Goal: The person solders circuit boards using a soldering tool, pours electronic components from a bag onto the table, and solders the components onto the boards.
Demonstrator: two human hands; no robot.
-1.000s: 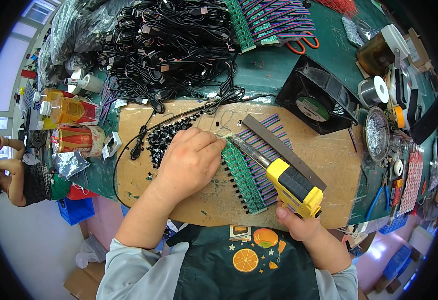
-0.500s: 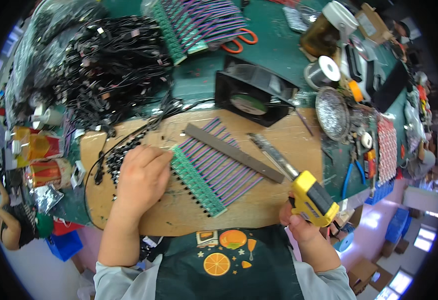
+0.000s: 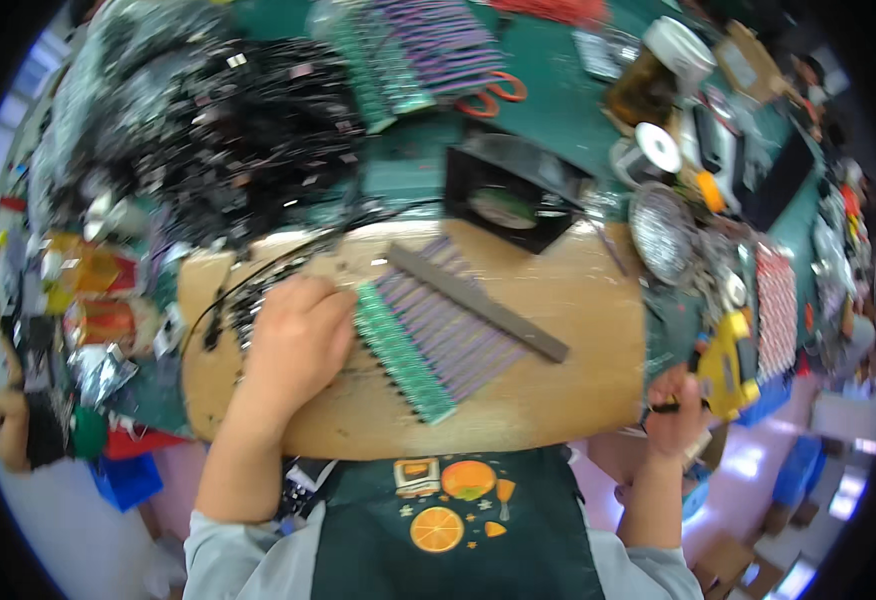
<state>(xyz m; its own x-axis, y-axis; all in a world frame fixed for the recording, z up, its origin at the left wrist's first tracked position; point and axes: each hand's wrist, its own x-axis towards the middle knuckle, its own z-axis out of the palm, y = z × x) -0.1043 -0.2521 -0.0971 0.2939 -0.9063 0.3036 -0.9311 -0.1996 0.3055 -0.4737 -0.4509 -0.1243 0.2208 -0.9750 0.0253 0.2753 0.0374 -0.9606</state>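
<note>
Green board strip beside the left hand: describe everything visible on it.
The green board strip is long, narrow and straight, and looks like printed circuit board. It lies on the brown board, slanting from upper left to lower right. Small black pieces line its left edge; thin purple-and-dark wires run off its right side, with a grey-brown bar lying across them. The left hand is at its upper end; blur hides whether the fingers touch it, and finer detail.

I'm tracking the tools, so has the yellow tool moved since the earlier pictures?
Yes, rightward: the yellow tool, first over the brown board, is now beyond its right edge.
</note>
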